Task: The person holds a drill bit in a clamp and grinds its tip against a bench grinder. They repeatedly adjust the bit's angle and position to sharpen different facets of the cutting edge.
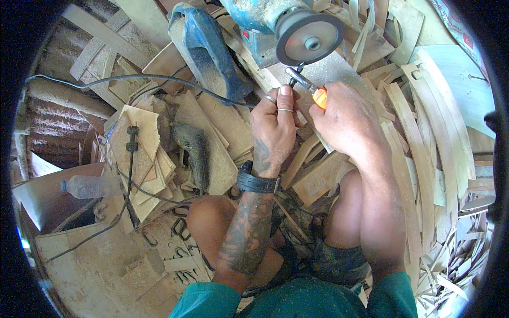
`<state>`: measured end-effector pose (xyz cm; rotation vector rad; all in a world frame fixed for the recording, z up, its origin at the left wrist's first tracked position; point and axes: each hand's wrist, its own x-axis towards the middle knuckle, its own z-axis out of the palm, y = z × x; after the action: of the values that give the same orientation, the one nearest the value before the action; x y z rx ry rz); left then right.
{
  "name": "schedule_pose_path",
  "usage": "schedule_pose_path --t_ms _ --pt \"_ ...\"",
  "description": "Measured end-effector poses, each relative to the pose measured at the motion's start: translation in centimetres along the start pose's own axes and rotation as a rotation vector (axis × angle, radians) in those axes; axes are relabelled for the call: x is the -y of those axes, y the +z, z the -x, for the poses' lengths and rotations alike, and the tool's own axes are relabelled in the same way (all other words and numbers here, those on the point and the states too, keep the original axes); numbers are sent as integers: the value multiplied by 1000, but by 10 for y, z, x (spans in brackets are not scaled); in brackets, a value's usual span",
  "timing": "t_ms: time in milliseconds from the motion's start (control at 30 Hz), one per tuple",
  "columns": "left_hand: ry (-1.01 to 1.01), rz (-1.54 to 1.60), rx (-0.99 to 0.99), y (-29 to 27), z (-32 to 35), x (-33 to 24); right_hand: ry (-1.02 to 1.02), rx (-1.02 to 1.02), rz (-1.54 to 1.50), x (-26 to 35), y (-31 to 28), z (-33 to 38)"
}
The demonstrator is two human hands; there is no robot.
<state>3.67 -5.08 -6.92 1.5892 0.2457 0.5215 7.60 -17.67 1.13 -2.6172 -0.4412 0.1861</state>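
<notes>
My left hand, with rings on its fingers, pinches a thin dark piece, whose exact kind I cannot make out. In my closed right hand is an orange-handled tool with a shiny metal shaft. Its metal end meets or crosses the dark piece; whether the two touch is unclear. Just beyond both hands stands a dusty blue grinding machine with a round grey disc facing me. The disc's edge is sharply visible, close above the tool tip.
Curved wooden strips lean along the right. Thin wood offcuts pile at left, beside a dusty dark power tool. A cable crosses toward my left hand. Black metal hooks and a plastic bottle lie lower left.
</notes>
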Motion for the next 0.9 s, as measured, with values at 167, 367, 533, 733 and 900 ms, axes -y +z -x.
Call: schedule_pose_path --t_ms 167,367,533,733,900 --pt "3 -51 0 -1 -1 1 10 16 -8 0 -1 -1" --pt "-3 -44 -8 -1 -1 1 5 17 -3 0 -2 -1" --pt "14 -50 -4 -2 -1 1 13 26 5 1 -2 -1" --pt "21 -44 -7 -2 -1 1 -32 -20 2 1 -2 1" --pt "81 -117 38 -5 0 0 -31 36 -25 -6 -3 2"
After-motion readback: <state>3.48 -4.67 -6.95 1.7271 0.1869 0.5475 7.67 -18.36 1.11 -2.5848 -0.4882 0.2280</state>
